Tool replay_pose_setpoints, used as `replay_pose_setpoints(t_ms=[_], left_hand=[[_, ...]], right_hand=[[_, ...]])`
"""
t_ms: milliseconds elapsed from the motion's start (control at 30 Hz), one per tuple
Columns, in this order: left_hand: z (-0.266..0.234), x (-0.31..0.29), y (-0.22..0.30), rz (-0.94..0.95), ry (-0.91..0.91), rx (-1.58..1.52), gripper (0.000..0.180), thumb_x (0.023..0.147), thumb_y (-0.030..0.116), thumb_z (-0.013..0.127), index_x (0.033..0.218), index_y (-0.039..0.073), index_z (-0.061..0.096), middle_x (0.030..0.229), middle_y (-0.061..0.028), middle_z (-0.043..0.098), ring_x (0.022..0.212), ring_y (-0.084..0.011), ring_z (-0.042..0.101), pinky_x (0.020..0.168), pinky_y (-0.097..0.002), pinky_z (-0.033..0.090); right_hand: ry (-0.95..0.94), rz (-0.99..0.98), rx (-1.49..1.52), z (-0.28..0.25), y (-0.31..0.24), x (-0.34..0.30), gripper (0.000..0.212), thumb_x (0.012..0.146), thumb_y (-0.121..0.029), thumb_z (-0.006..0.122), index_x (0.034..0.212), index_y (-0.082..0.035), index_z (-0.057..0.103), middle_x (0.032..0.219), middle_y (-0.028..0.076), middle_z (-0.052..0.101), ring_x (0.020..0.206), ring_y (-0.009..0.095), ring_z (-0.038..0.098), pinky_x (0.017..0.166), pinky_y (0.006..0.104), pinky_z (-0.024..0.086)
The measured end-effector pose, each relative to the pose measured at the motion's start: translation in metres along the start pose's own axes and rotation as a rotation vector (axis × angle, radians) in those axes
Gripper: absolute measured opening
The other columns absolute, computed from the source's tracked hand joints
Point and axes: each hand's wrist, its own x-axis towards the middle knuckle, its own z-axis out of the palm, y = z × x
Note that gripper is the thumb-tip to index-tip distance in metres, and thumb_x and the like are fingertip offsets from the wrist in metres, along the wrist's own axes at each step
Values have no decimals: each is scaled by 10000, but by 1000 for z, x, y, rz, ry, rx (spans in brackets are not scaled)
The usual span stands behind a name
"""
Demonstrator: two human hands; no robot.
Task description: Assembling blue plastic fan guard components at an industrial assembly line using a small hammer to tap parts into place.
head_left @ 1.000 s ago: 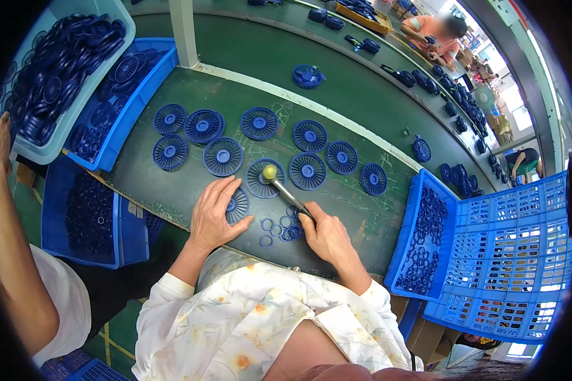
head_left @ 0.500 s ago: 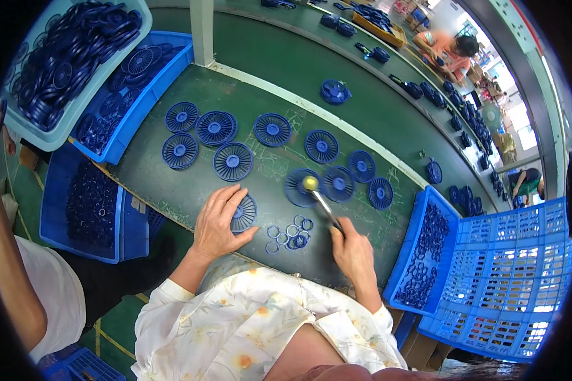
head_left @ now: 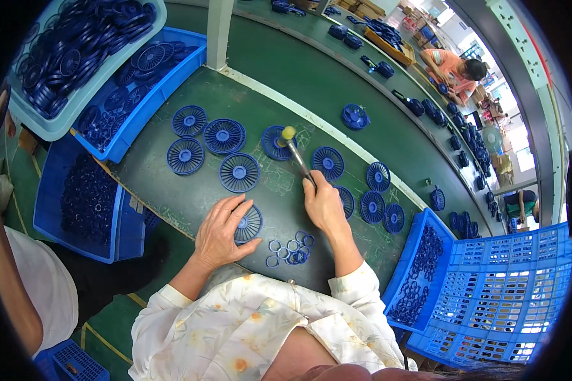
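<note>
rings (head_left: 296,256) near left hand (head_left: 224,233)

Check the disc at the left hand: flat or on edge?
Flat: the disc, partly hidden by the left hand, shows its round face upward on the bench.

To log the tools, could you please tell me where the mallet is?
In the head view, the mallet is just above centre in the right hand, its yellowish head over a blue disc.
</note>
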Motion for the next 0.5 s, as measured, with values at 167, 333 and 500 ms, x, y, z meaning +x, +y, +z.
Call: replay_pose_setpoints(t_ms=[167,333,500], left_hand=[[-1,-1,-2,-14,8,5,780,674,313,873,1352,50,589,1379,-155,565,1281,-357,541,1083,-483,455],[-2,2,1,0,7,-17,752,675,303,871,1327,44,600,1362,-152,575,1270,-354,548,1078,-478,458],[0,-2,-2,2,32,1,765,669,298,876,1334,38,599,1357,-156,586,1260,-367,563,1062,-478,463]], right_hand=[[-42,-3,113,-20,-13,-5,304,1037,-310,520,1255,-104,570,889,318,694,884,544,658,782,608,501],[-87,-88,11,-2,1,-10,305,1027,-310,533,1262,-118,572,874,307,696,864,523,667,774,600,510],[-163,-137,166,-17,-35,-35,330,1025,-304,546,1300,-123,577,911,282,708,884,508,675,770,576,527]])
